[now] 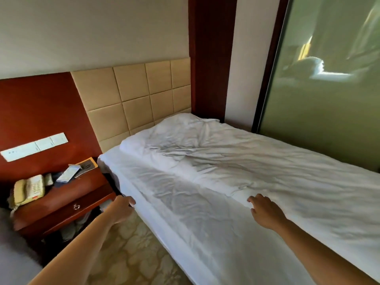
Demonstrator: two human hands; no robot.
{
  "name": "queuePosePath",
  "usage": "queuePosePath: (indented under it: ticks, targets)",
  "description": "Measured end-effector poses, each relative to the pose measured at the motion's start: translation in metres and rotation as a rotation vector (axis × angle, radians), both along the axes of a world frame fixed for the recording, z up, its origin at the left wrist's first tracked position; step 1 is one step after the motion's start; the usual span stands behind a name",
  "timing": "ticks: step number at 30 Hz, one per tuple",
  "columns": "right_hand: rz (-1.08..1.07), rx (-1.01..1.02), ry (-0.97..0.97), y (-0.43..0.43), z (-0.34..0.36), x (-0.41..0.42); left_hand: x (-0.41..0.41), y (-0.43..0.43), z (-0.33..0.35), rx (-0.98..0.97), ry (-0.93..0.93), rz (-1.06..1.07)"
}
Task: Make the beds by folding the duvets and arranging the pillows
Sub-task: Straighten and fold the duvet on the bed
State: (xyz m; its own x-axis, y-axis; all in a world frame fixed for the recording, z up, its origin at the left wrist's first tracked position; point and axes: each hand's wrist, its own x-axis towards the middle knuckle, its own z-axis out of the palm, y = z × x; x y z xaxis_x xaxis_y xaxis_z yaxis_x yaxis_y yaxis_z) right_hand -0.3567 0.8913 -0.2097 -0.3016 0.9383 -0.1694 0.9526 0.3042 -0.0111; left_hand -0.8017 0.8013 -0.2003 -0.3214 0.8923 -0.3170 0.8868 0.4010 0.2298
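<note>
1. White duvet (257,161): lying crumpled along the far half of the bed (158,223), running from the head end toward the foot. Its long near edge is sitting roughly along the bed's midline, probably as the first lengthwise fold.
2. White sheet (185,206): showing bare and wrinkled on the near half of the bed, between the duvet's edge and the bed's near edge.
3. Pillow: none is showing plainly. A rounded lump at the head end, against the headboard (133,95), may be one under the duvet; I cannot tell.
4. Right grip (265,211): released, fingers spread and resting on the duvet's near edge, likely pinning or smoothing the fold line.
5. Left grip (123,209): reaching to the bed's near edge, fingers curling at the sheet's border. Whether it is pinching cloth I cannot tell, as the back of the hand is hiding the fingertips. It is probably tidying or tucking the sheet.
6. Nightstand (67,200): standing just beside the bed's head-end near corner, carrying a telephone (28,191) and loose papers (70,173).
7. Task standing: judged early, with the duvet looking only partly folded and the pillows not yet arranged.
</note>
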Motion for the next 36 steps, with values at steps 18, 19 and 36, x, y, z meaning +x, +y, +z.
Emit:
queuePosePath:
  ticks: [18,19,36]
  targets:
    - [-0.268,-0.154,-0.059,0.319,-0.017,-0.277,-0.285,0.339,-0.002,-0.034,-0.168,0.013]
    - [-0.257,-0.128,-0.038,0.337,-0.013,-0.296,-0.309,0.349,-0.005,0.010,-0.198,0.097]
    - [-0.162,-0.204,0.028,0.573,-0.309,-0.707,-0.540,0.703,-0.290,-0.254,-1.360,1.050]
